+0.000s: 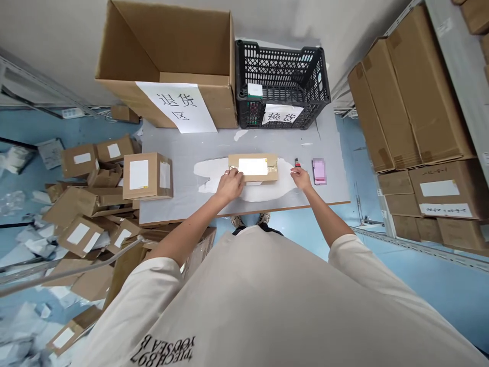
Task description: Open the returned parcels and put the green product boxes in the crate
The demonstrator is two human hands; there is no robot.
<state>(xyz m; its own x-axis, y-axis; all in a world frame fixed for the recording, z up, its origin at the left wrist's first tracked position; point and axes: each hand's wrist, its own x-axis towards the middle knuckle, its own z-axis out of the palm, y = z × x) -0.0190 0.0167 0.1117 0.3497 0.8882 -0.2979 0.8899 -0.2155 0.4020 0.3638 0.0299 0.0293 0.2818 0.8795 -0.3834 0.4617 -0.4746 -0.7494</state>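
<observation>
A long, low cardboard box lies near the middle of the grey table, with a white label on top and clear tape at its ends. My left hand rests on the near left corner of this box, fingers bent against its taped end. To the right of the box, my right hand is low over the table with its fingers closed. The red-and-black end of a box cutter sticks out beyond its knuckles; the rest is hidden by the hand. Right beside that hand lies a pink-screened phone.
Behind stand a big open carton with a paper sign and a black plastic crate. A labelled box sits at the table's left. Cartons pile up on the left floor; shelves of boxes stand at the right.
</observation>
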